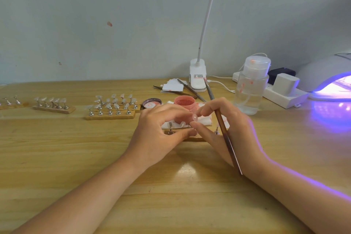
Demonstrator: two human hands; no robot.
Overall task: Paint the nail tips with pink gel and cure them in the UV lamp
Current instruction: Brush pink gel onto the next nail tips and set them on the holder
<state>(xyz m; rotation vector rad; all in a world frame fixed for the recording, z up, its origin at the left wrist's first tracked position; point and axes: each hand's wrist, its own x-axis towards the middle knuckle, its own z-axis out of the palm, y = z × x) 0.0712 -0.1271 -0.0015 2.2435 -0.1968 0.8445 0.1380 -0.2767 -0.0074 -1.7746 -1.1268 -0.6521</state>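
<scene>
Wooden strips [53,109] stand in a loose row along the left of the table [76,157], each carrying small metal stands topped with clear nail tips [111,105]. They sit well away from the hands, probably parked in a queue where nothing can knock them. Beside the nearest group lies the jar's lid [152,102], set flat and out of the way so the pink gel jar [184,101] can stay open just behind the work.

In front of that jar the left hand [161,131] is curled over another wooden strip [190,137], its thumb low against the strip's near edge, likely to steady it. Its fingertips meet those of the right hand [228,129] over a single nail tip [195,118], which both appear to pinch; whether it is being seated on a stand or lifted off, I cannot tell. The right hand also keeps a long brush [226,135] tucked along the fingers, bristle end pointing away, presumably so it is ready without being put down.

Farther back stand a clip lamp [198,76], some tweezers [191,91] and a clear pump bottle [250,85] spotted with pink. At the far right the UV lamp [322,74] glows violet, its mouth facing the workspace, handy for curing. Painting of this tip seems not yet begun.
</scene>
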